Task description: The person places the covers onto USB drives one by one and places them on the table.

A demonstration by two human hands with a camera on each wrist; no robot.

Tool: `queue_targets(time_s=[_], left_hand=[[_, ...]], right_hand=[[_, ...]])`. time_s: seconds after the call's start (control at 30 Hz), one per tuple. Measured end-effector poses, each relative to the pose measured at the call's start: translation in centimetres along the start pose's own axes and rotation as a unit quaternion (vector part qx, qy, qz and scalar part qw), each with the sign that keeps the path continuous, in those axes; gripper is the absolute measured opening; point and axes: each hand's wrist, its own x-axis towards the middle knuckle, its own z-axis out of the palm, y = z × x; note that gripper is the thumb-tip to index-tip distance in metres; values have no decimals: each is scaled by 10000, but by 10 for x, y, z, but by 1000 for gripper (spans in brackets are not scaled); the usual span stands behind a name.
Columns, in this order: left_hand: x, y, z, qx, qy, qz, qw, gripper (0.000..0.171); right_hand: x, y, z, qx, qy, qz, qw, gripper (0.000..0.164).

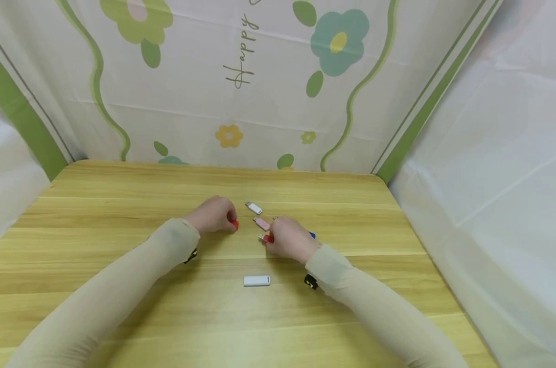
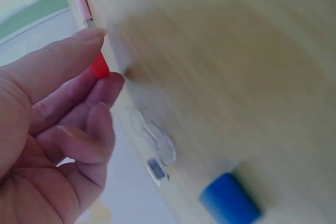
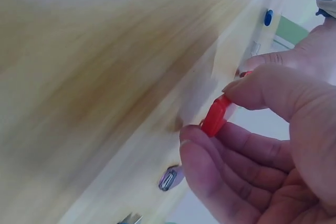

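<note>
Left hand [image 1: 212, 214] pinching small red piece [image 1: 234, 224] left of center, right hand [image 1: 289, 238] pinching red USB stick [image 1: 267, 238] near center, white stick [image 1: 257, 280] below.

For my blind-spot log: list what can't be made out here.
Blue object, head view: mostly hidden behind the right hand.
Red piece, head view: partly covered by the left hand.
Blue cap, left wrist view: blurred, cut off by bottom edge.
Metal tip, right wrist view: cut off by bottom edge.
</note>
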Motion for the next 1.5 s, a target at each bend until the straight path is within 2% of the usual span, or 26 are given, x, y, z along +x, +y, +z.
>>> queue_targets(time_s=[0.2,0.33,0.43,0.53,0.63,0.9,1.0,1.2,1.33,1.5], left_hand=[[-3,-5,4,-205,32,164,9997,10],[-8,-7,8,-47,91,453,9989,6],[-16,-2,8,29,92,542,9985,10],[-26,3,9,55,121,584,9982,11],[-37,9,11,226,251,820,9961,11],[-74,27,17,649,696,1468,9846,13],[-88,34,19,716,782,1527,9826,11],[-111,45,20,735,844,1435,9833,11],[-120,53,20,769,959,1469,9815,12],[-127,62,20,890,1164,1683,9748,12]], right_hand=[[-13,11,3,87,142,-204,9997,27],[-24,20,3,84,347,-325,9988,27],[-35,26,2,182,445,-312,9984,23],[-46,31,1,301,533,-265,9978,14],[-57,34,2,291,695,-373,9965,5],[-81,35,3,-33,1249,-1001,9871,6],[-88,34,2,-110,1362,-1101,9845,6],[-98,31,0,-227,1485,-1309,9799,7],[-105,29,-3,-279,1609,-1580,9738,8],[-110,27,-5,-232,1708,-1889,9668,8]])
